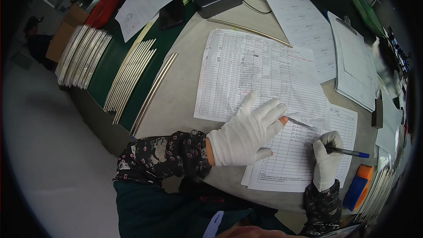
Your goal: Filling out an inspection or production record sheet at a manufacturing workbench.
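Observation:
My left hand [250, 130], in a white glove with some fingertips bare, lies flat with fingers spread across the lower edge of a large printed table sheet [220, 75]. Part of it also rests on a form with ruled rows [282, 172] beneath. My right hand [327, 158], gloved in white too, is closed around a pen [352, 152] with a blue end, which points off to the right. That hand sits over the right part of the ruled form. The pen's writing tip is hidden by the fingers.
Loose metal rods [132, 72] lie at the left beside bagged rods [83, 57]. A single rod [251, 31] crosses above the sheets. A phone [172, 14] and a black box [219, 3] are at the back. Right are a clipboard [352, 57] and an orange-and-blue block [358, 188].

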`<state>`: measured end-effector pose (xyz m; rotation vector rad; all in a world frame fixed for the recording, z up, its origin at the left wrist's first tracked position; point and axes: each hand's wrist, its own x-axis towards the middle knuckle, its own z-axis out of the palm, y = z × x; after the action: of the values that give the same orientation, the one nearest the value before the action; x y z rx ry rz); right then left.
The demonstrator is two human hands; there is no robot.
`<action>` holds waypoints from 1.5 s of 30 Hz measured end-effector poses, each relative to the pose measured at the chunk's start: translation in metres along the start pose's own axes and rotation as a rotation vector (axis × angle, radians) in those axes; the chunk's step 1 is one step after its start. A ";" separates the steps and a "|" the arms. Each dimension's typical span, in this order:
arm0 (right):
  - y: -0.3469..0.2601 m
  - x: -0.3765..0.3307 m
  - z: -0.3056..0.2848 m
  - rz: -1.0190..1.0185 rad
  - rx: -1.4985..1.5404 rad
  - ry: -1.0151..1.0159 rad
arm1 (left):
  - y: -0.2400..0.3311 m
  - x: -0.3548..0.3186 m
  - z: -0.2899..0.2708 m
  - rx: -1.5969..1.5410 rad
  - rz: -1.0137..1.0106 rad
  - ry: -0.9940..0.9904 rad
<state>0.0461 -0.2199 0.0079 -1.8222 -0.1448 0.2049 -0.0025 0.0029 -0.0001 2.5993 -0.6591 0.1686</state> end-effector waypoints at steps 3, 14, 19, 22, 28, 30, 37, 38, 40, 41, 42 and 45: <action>-0.002 0.000 -0.004 -0.027 -0.051 0.039 | -0.001 0.000 0.000 0.000 0.001 -0.001; 0.001 0.000 -0.002 0.026 -0.030 0.019 | 0.003 0.000 -0.002 0.008 0.003 -0.021; 0.001 -0.001 -0.005 0.066 -0.023 0.019 | 0.005 0.001 0.001 -0.035 -0.014 -0.061; -0.001 0.004 -0.001 0.071 -0.023 0.032 | 0.000 0.004 0.006 -0.030 0.007 -0.058; 0.000 0.011 0.003 0.020 -0.021 0.007 | 0.001 0.004 -0.010 0.060 -0.023 -0.165; 0.006 0.011 0.000 -0.053 0.009 -0.026 | -0.001 0.005 -0.006 0.069 -0.027 -0.160; 0.011 0.005 -0.001 -0.098 -0.042 -0.015 | 0.004 0.001 -0.004 0.072 -0.025 -0.166; 0.011 0.004 -0.001 -0.084 -0.036 -0.017 | 0.004 0.000 -0.004 0.069 -0.026 -0.167; 0.011 0.005 -0.001 -0.069 -0.034 -0.020 | 0.003 -0.001 -0.002 0.063 -0.029 -0.166; 0.011 0.006 -0.001 -0.086 -0.041 -0.023 | 0.002 0.000 -0.001 0.055 -0.021 -0.151; 0.012 0.007 0.000 -0.102 -0.047 -0.025 | 0.001 0.000 0.001 0.047 -0.014 -0.137; 0.004 0.004 0.001 -0.104 -0.074 -0.031 | 0.004 0.001 -0.004 0.063 -0.020 -0.155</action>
<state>0.0498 -0.2194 0.0033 -1.8803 -0.2708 0.1560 -0.0040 0.0010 0.0055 2.6982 -0.6908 -0.0199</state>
